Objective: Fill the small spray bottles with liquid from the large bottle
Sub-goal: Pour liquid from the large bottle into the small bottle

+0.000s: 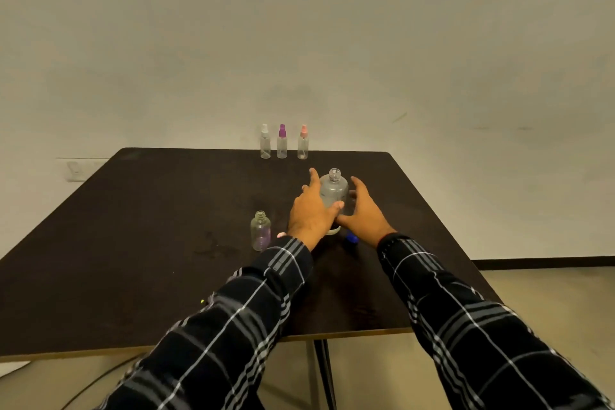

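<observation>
**Hazards, nearest first.**

- The small open bottle (261, 230) stands upright just beside the left wrist, with no spray head fitted. A sweep of the left sleeve (283, 263) would probably tip it.
- The blue cap (351, 238) lies on the table (133, 210), partly hidden by the right wrist. A wrist movement could knock it away.
- The large bottle (333, 190) stands upright with its threaded neck open (no cap fitted). A hard squeeze or a jolt on lifting would likely spill liquid. Its fill level cannot be read.
- Three capped spray bottles (282, 143) stand in a row at the far table edge, well apart from both hands. Risk there looks low.

**Position relative to the fingers.**

The large bottle stands between the two hands.

- **Left hand:** the left hand (311, 210) flanks its left side. The fingers (312, 176) are spread and extended past the shoulder, and the thumb crosses the front of the body.
- **Right hand:** the right hand (362, 213) is at its right side, fingers (357, 185) likewise spread.
- **Grasp:** neither hand is curled round the bottle. Firm contact cannot be confirmed.
</observation>
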